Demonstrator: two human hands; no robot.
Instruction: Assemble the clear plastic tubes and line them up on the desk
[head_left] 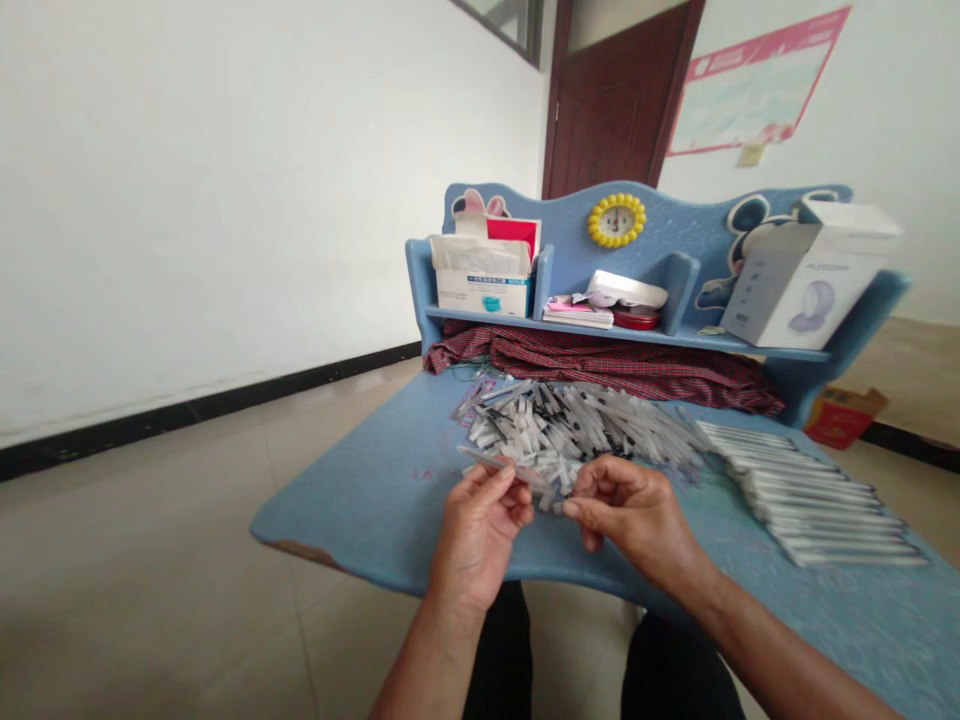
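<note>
Thin clear plastic sleeve (501, 463), blurred, is pinched by left hand (480, 525) and right hand (637, 515) fingertips. Blue wooden desk (375, 490) stands on pale floor tiles (150, 600).

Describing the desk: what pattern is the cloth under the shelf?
Red-and-dark checked cloth; head view.

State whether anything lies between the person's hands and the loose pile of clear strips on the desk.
Nothing visible does. The left hand and right hand pinch one clear strip at the near edge of the pile, above the blue desk.
</note>
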